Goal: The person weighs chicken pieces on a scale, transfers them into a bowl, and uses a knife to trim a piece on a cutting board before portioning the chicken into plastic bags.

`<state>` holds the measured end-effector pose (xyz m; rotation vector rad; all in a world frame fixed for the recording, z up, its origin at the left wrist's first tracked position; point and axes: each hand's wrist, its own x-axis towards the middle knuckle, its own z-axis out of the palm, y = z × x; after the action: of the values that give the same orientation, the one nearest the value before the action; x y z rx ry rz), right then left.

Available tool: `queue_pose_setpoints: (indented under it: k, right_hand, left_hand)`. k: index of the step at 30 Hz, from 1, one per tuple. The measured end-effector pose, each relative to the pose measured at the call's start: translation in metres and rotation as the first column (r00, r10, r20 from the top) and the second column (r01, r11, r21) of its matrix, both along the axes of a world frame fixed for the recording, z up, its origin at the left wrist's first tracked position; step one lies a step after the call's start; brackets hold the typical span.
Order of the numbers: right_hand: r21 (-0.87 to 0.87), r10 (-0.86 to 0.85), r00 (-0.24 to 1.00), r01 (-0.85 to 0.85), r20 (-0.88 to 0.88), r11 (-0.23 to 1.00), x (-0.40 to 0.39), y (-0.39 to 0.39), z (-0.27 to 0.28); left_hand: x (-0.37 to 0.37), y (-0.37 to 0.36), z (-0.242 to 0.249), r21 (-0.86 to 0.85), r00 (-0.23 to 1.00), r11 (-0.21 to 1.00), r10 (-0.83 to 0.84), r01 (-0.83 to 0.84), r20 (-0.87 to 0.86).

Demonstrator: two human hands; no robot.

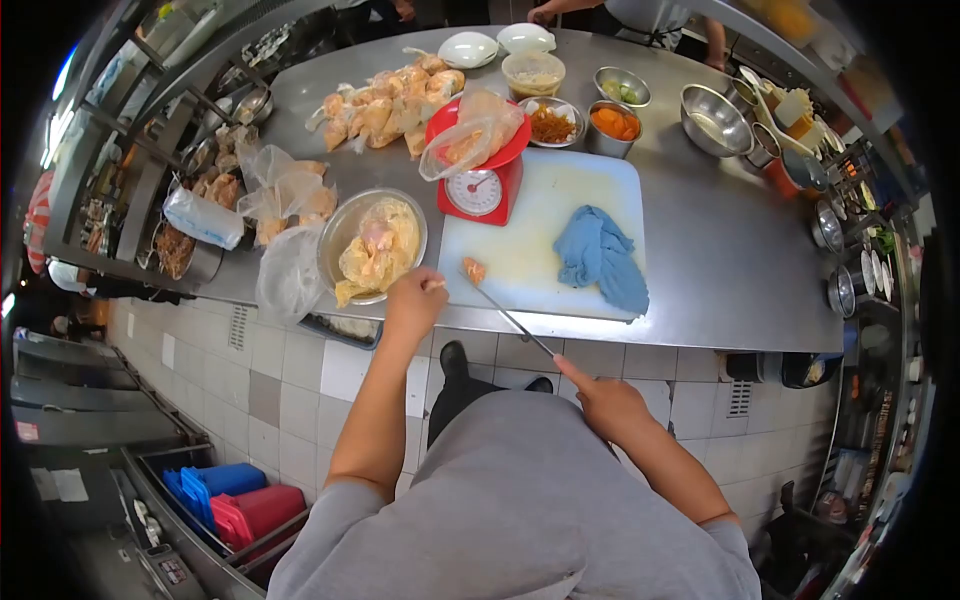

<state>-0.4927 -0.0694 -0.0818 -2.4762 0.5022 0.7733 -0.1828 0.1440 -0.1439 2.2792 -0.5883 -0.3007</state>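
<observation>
My right hand (607,402) is closed around the handle of a narrow-bladed knife (508,316), the index finger stretched along it. The blade reaches across the front edge of a white cutting board (500,245), its tip by a small orange-pink piece of meat (474,268). My left hand (416,298) is closed, fingers curled together, just off the board's left edge; whatever they hold is too small to make out. Beside it stands a steel bowl (421,225) of raw, yellowish marinated meat (378,245). A crumpled blue cloth (600,258) lies on the board.
A red scale (512,188) carries a plastic bag of meat (480,135). Bagged portions (385,108) lie behind it; more bags (290,195) lie left. Bowls of carrot-orange food (615,123) and brown shreds (552,125) stand behind the board. Other people's arms (570,8) show at the far edge.
</observation>
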Motion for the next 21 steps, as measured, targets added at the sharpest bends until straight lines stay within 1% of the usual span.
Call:
queue_pose_setpoints:
  k: [1,2,3,4,5,6,7,8,9,10,11,12,13,14,15,16,17,18,19,20,21]
  right_hand:
    - [0.021,-0.001,0.993,-0.002,0.118,1.000,-0.006,-0.003,-0.008]
    - [0.042,0.000,0.973,-0.010,0.232,0.999,-0.012,-0.006,-0.013]
    - [0.040,0.000,0.971,-0.009,0.239,0.999,-0.018,-0.009,-0.012]
    - [0.063,-0.010,0.947,-0.010,0.322,0.998,-0.023,-0.011,-0.009]
    - [0.088,-0.023,0.916,-0.014,0.402,0.996,-0.027,-0.013,-0.009]
    - [0.090,-0.024,0.914,-0.013,0.404,0.996,-0.032,-0.015,-0.011]
    - [0.108,-0.081,0.881,0.034,0.467,0.994,-0.039,-0.015,-0.013]
    - [0.127,-0.138,0.839,0.083,0.526,0.988,-0.044,-0.017,-0.014]
    - [0.128,-0.148,0.836,0.094,0.528,0.987,-0.050,-0.019,-0.013]
    - [0.123,-0.190,0.804,0.146,0.563,0.982,-0.056,-0.022,-0.009]
    - [0.119,-0.230,0.768,0.198,0.598,0.973,-0.061,-0.026,-0.006]
    - [0.120,-0.241,0.762,0.213,0.601,0.970,-0.067,-0.031,-0.005]
    - [0.134,-0.306,0.709,0.290,0.636,0.948,-0.077,-0.033,-0.005]
    - [0.152,-0.367,0.650,0.364,0.665,0.919,-0.087,-0.034,-0.007]
    - [0.155,-0.380,0.647,0.377,0.661,0.913,-0.096,-0.035,-0.011]
    - [0.148,-0.443,0.607,0.473,0.660,0.869,-0.106,-0.037,-0.015]
    - [0.137,-0.498,0.564,0.561,0.659,0.816,-0.117,-0.039,-0.021]
    - [0.082,-0.483,0.566,0.588,0.668,0.804,-0.128,-0.042,-0.030]
    - [0.081,-0.486,0.566,0.593,0.666,0.801,-0.138,-0.044,-0.036]
    - [0.053,-0.539,0.567,0.657,0.623,0.752,-0.145,-0.047,-0.041]
    - [0.021,-0.590,0.561,0.714,0.580,0.700,-0.151,-0.049,-0.045]
  left_hand:
    - [0.002,-0.003,0.016,-0.168,0.995,0.985,0.031,-0.047,-0.099]
    - [0.004,-0.014,0.051,-0.258,0.998,0.966,-0.005,-0.012,-0.063]
    - [0.008,-0.028,0.091,-0.343,0.999,0.939,-0.034,0.023,-0.026]
    - [0.015,-0.042,0.116,-0.345,0.991,0.936,-0.020,0.065,0.132]
    - [0.026,-0.056,0.136,-0.338,0.958,0.935,-0.004,0.105,0.286]
    - [0.040,-0.071,0.156,-0.193,0.943,0.975,-0.038,0.107,0.330]
    - [0.056,-0.088,0.170,-0.043,0.927,0.994,-0.081,0.104,0.367]
    - [0.076,-0.108,0.171,0.017,0.924,0.987,-0.156,0.160,0.349]
    - [0.091,-0.125,0.168,0.074,0.916,0.973,-0.231,0.219,0.327]
    - [0.102,-0.138,0.161,0.074,0.912,0.970,-0.243,0.231,0.330]
    - [0.109,-0.148,0.156,-0.058,0.918,0.976,-0.177,0.210,0.354]
    - [0.117,-0.156,0.151,-0.188,0.924,0.964,-0.110,0.189,0.367]
    - [0.115,-0.158,0.157,-0.186,0.921,0.961,-0.125,0.205,0.368]
    - [0.111,-0.154,0.166,-0.162,0.923,0.974,-0.090,0.160,0.374]
    - [0.107,-0.148,0.170,-0.138,0.924,0.984,-0.053,0.113,0.378]
    - [0.107,-0.140,0.164,-0.135,0.925,0.983,-0.065,0.123,0.374]
    - [0.107,-0.130,0.155,-0.296,0.950,0.946,-0.039,0.135,0.308]
    - [0.105,-0.119,0.144,-0.450,0.971,0.883,-0.023,0.131,0.238]
    - [0.100,-0.107,0.134,-0.469,0.977,0.877,-0.004,0.105,0.212]
    - [0.092,-0.096,0.123,-0.487,0.982,0.870,0.016,0.078,0.187]
    - [0.083,-0.085,0.105,-0.499,0.989,0.863,-0.003,0.077,0.147]
